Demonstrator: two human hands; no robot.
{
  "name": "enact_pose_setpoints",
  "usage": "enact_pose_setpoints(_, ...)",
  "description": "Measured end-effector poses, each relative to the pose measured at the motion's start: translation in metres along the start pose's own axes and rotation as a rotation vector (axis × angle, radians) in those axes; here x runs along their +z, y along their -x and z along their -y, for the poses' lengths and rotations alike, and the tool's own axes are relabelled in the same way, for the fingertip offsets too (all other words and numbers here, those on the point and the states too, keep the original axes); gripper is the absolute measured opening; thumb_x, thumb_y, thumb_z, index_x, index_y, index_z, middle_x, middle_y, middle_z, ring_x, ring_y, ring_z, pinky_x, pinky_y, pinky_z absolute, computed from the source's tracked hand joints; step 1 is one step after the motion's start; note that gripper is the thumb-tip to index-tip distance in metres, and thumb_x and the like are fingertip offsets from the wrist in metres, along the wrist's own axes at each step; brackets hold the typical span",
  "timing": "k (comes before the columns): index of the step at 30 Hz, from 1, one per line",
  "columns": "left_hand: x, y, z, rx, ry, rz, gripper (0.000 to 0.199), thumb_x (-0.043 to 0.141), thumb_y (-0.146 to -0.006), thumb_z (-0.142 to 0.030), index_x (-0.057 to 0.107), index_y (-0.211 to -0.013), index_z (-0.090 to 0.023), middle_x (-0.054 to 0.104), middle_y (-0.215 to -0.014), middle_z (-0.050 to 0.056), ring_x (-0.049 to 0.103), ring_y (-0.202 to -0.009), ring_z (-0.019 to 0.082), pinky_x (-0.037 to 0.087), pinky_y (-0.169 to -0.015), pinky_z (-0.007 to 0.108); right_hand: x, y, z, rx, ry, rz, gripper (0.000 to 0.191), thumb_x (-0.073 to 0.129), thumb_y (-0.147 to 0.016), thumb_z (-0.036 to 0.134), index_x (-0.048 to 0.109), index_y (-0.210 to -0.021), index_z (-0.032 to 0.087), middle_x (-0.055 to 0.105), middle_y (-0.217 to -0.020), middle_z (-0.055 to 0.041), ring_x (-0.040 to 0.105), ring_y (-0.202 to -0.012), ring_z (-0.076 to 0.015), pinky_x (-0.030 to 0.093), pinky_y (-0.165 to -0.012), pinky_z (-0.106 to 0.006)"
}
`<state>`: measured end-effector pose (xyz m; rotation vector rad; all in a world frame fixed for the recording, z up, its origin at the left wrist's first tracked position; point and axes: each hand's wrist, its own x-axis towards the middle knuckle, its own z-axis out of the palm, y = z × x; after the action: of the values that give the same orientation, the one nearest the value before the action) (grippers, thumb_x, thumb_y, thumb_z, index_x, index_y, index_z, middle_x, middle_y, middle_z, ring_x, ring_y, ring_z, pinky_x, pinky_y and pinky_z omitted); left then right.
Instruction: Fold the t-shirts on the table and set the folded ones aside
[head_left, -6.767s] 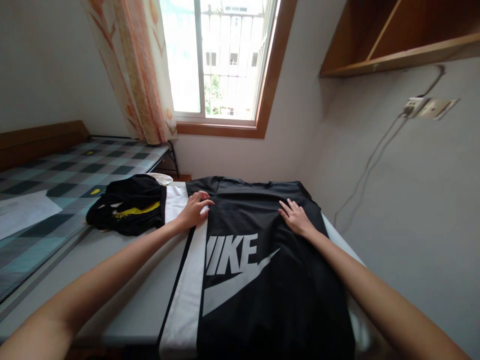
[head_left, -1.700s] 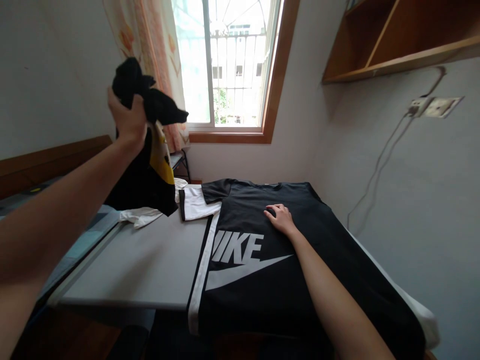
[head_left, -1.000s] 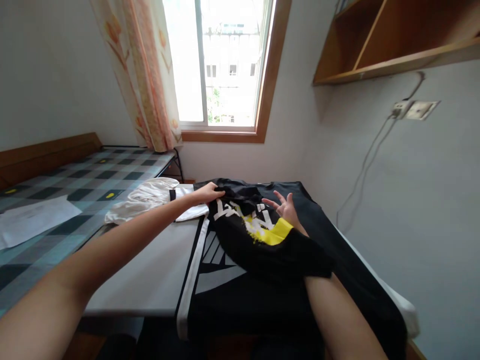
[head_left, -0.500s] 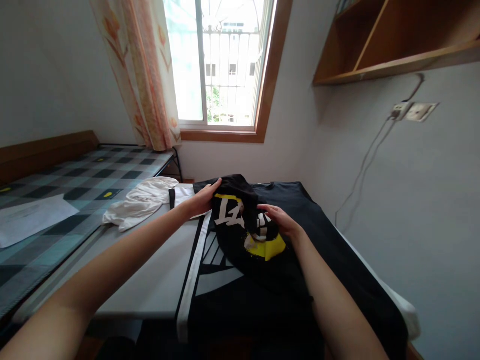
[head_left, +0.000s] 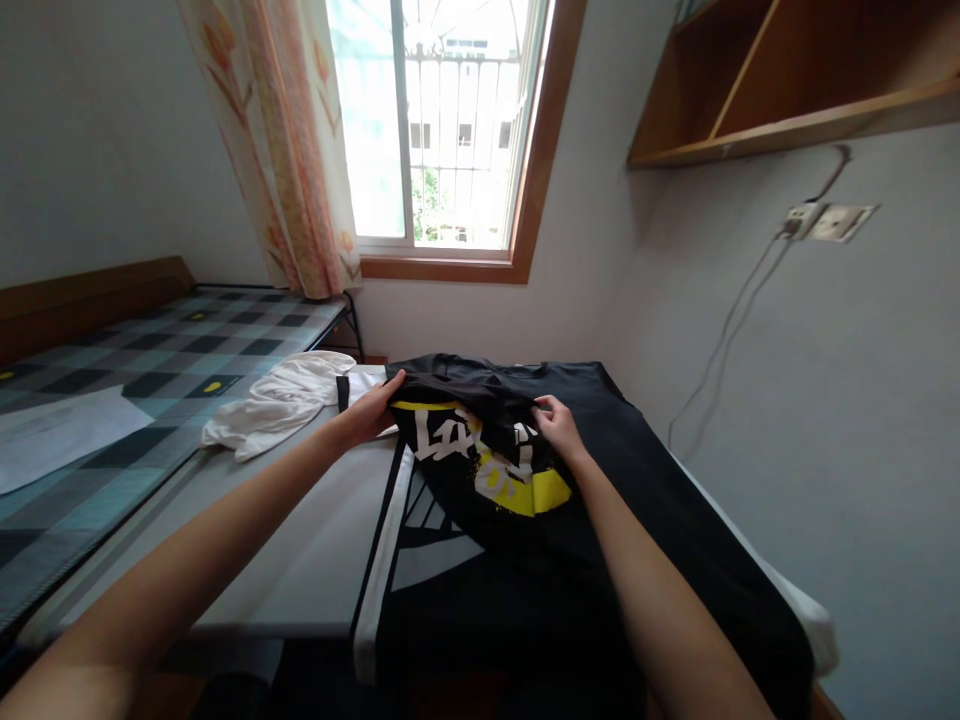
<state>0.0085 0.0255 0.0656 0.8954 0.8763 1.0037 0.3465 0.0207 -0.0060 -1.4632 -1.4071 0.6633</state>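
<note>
A black T-shirt [head_left: 442, 480] with white lettering and a yellow print lies bunched over a dark cloth with a white stripe. My left hand [head_left: 373, 408] grips its left edge, thumb on top and fingers beneath. At the other side my right hand [head_left: 559, 425] pinches the fabric beside the lettering. Between the hands the shirt is stretched and slightly raised, with folds along its far edge. The dark cloth [head_left: 675, 540] spreads under it and drapes over the near edge of the table.
A crumpled white cloth [head_left: 289, 395] lies left of the shirt on the pale tabletop [head_left: 292, 560]. Further left is a checked mattress [head_left: 172, 370] with a paper sheet [head_left: 67, 430]. A wooden shelf [head_left: 795, 120] hangs at upper right, above a cable [head_left: 727, 330] on the wall.
My left hand has moved left with the shirt's edge, spreading the fabric wider. My right hand has closed on the cloth and risen slightly. More of the lettering shows.
</note>
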Motion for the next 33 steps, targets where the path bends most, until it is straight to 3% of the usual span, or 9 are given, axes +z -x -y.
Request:
enact_pose_setpoints(3, -0.003, 0.008, -0.006, 0.036, -0.010, 0.025, 0.035, 0.058, -0.092, -0.045, 0.069, -0.103, -0.013, 0.075, -0.102, 0.012, 0.072, -0.090, 0.022, 0.058, -0.081, 0.032, -0.010, -0.002, 0.006, 0.067, -0.178, -0.207, 0.044, 0.045, -0.084, 0.053, 0.048, -0.114, 0.021, 0.057, -0.058, 0.0000, 0.057, -0.049, -0.0214, 0.045, -0.047, -0.033)
enact_pose_setpoints(7, -0.005, 0.009, -0.007, 0.082, -0.131, 0.024, 0.039, 0.064, -0.086, -0.050, 0.067, -0.101, -0.014, 0.074, -0.100, 0.012, 0.071, -0.091, 0.024, 0.058, -0.082, 0.035, -0.018, 0.003, 0.017, -0.122, -0.158, -0.446, 0.049, 0.043, -0.087, 0.057, 0.048, -0.117, 0.019, 0.063, -0.075, -0.0054, 0.066, -0.065, -0.0230, 0.054, -0.062, -0.036)
enact_pose_setpoints(11, -0.009, 0.000, 0.001, 0.231, -0.635, -0.064, 0.046, 0.073, -0.075, -0.042, 0.065, -0.111, -0.014, 0.070, -0.107, 0.013, 0.068, -0.100, 0.028, 0.055, -0.086, 0.041, -0.012, 0.010, 0.022, -0.244, -0.072, -0.572, 0.041, 0.049, -0.086, 0.052, 0.056, -0.106, 0.017, 0.067, -0.085, -0.0082, 0.066, -0.073, -0.0218, 0.054, -0.071, -0.036)
enact_pose_setpoints(16, 0.003, -0.001, 0.019, 0.679, -1.282, -0.056, 0.049, 0.068, -0.074, -0.029, 0.062, -0.123, -0.022, 0.053, -0.136, 0.012, 0.049, -0.128, 0.031, 0.039, -0.107, 0.050, 0.007, 0.009, 0.013, -0.178, -0.130, -0.412, 0.038, 0.054, -0.081, 0.046, 0.062, -0.101, 0.015, 0.069, -0.081, -0.0094, 0.065, -0.065, -0.0221, 0.055, -0.066, -0.038)
enact_pose_setpoints(19, 0.026, 0.003, 0.034, 0.794, -1.476, 0.097, 0.037, 0.066, -0.078, -0.029, 0.067, -0.115, -0.025, 0.050, -0.141, 0.009, 0.040, -0.136, 0.032, 0.032, -0.111, 0.050, 0.012, 0.007, 0.006, -0.157, -0.130, -0.321, 0.041, 0.058, -0.078, 0.043, 0.063, -0.106, 0.014, 0.071, -0.081, -0.0097, 0.068, -0.070, -0.0239, 0.055, -0.070, -0.039)
enact_pose_setpoints(23, 0.059, 0.000, 0.051, 0.914, -1.565, 0.229, 0.054, 0.061, -0.084, -0.028, 0.053, -0.137, -0.027, 0.048, -0.145, 0.009, 0.034, -0.141, 0.029, 0.026, -0.113, 0.048, 0.012, 0.008, 0.002, -0.150, -0.167, -0.234, 0.044, 0.059, -0.076, 0.040, 0.063, -0.112, 0.015, 0.073, -0.093, -0.0111, 0.069, -0.083, -0.0245, 0.056, -0.077, -0.040)
enact_pose_setpoints(27, 0.082, -0.015, 0.058, 0.883, -1.573, 0.127, 0.054, 0.061, -0.081, -0.019, 0.056, -0.134, -0.023, 0.048, -0.146, 0.012, 0.035, -0.140, 0.031, 0.029, -0.109, 0.048, 0.011, 0.012, 0.008, -0.146, -0.254, -0.146, 0.040, 0.058, -0.074, 0.036, 0.064, -0.109, 0.016, 0.074, -0.097, -0.0095, 0.069, -0.083, -0.0223, 0.057, -0.078, -0.038)
enact_pose_setpoints(30, 0.091, -0.028, 0.053, 0.787, -1.481, 0.089, 0.022, 0.060, -0.080, -0.019, 0.071, -0.099, -0.023, 0.067, -0.117, 0.008, 0.056, -0.117, 0.029, 0.036, -0.103, 0.046, 0.013, 0.014, 0.011, -0.177, -0.300, -0.091, 0.048, 0.059, -0.075, 0.033, 0.059, -0.121, 0.017, 0.073, -0.099, -0.0090, 0.068, -0.083, -0.0209, 0.056, -0.078, -0.037)
enact_pose_setpoints(33, 0.086, -0.042, 0.041, 0.688, -1.088, -0.013, 0.013, 0.056, -0.083, -0.021, 0.068, -0.089, -0.021, 0.070, -0.088, 0.004, 0.065, -0.084, 0.021, 0.047, -0.083, 0.036, 0.013, 0.012, 0.008, -0.213, -0.278, -0.124, 0.066, 0.059, -0.076, 0.031, 0.044, -0.139, 0.020, 0.070, -0.107, -0.0098, 0.065, -0.082, -0.0188, 0.055, -0.074, -0.034)
